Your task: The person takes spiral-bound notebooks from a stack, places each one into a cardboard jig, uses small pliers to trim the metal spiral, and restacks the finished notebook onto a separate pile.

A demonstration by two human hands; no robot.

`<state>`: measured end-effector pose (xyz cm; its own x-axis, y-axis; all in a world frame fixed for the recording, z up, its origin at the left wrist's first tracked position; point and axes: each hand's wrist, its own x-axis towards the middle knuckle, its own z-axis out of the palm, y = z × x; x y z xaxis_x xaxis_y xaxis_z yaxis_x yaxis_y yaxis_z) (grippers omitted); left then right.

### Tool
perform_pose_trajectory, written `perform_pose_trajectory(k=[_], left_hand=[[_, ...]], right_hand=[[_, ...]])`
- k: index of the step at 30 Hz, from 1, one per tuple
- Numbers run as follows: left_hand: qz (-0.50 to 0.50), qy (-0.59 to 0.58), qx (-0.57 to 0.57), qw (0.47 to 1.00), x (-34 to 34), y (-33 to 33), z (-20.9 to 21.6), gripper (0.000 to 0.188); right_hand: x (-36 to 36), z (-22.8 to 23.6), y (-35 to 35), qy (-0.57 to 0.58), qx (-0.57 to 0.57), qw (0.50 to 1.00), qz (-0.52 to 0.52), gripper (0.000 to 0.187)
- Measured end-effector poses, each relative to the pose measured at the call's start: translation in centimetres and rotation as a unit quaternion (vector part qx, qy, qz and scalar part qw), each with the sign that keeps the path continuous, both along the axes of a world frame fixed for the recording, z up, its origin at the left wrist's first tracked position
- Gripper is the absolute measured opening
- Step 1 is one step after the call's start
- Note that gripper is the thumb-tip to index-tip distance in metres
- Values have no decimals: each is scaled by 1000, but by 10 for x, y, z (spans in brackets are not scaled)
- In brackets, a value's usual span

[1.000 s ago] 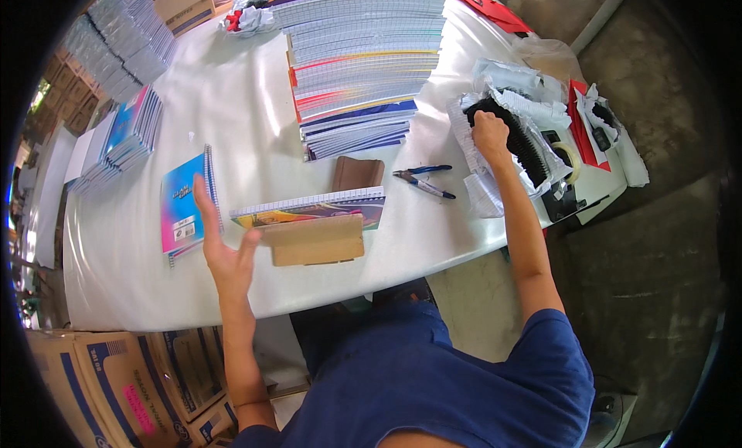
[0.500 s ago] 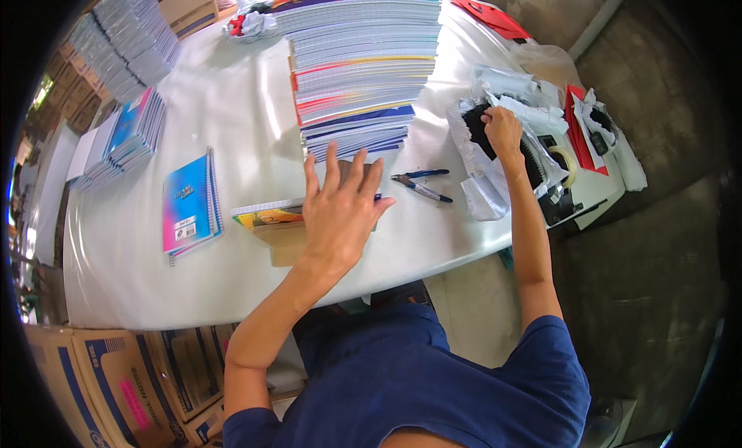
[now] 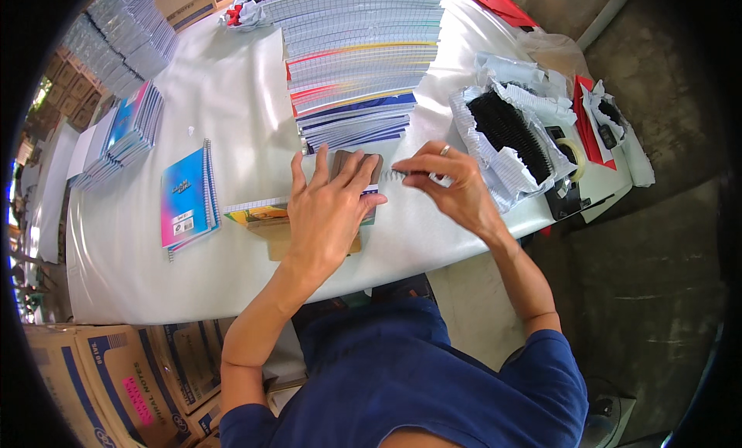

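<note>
My left hand (image 3: 328, 212) lies with fingers spread over an unbound notebook (image 3: 257, 214), its page edge and colourful cover showing to the left. Under and behind the fingers is a brown block (image 3: 372, 163); the palm hides much of the notebook. Just to the right, my right hand (image 3: 457, 187) pinches a dark spiral binding coil (image 3: 396, 175), whose free end points at the notebook's right edge. Whether the coil touches the pages I cannot tell. Beyond the right hand, a torn white wrapper (image 3: 466, 112) holds many black coils (image 3: 506, 131).
A tall stack of notebooks (image 3: 359, 46) stands behind my hands. Blue-and-pink spiral notebooks (image 3: 185, 197) lie at left, near another pile (image 3: 131, 127). Tape roll (image 3: 573, 158) and red packaging (image 3: 593, 131) lie at right. Cardboard boxes (image 3: 116, 371) stand below the table's left front edge.
My right hand has come back from the wrapper to the notebook's right side, now with a coil in its fingers. The pliers have become hidden behind it. My left hand has stayed nearly in place.
</note>
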<state>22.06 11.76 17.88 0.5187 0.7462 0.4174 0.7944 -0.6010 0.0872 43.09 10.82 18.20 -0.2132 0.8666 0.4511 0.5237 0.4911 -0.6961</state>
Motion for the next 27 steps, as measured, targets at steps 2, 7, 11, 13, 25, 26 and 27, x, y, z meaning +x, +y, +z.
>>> perform_pose_trajectory(k=[2,7,11,13,25,26,27], left_hand=[[-11,-31,-33,999,0,0,-1,52],[-12,-41,-56,998,-1,0,-3,54],[-18,-38,-58,997,-1,-2,-3,55],[-83,-63,-32,994,-1,2,-2,56],[-103,65,-45,992,-2,-3,-3,67],[-99,79,-69,990,-7,-3,-4,68],[-99,89,-94,987,-9,-3,-3,69]], right_hand=[[-8,-5,-5,26,-66,997,4,22],[-2,-3,-3,40,-207,975,73,17],[-7,-8,-4,-24,-47,997,57,12],[-12,6,-6,-47,-60,992,96,11],[-17,-129,104,-262,27,949,172,38],[-22,-118,101,-260,-8,950,171,38],[-22,-94,95,-261,-44,950,168,38]])
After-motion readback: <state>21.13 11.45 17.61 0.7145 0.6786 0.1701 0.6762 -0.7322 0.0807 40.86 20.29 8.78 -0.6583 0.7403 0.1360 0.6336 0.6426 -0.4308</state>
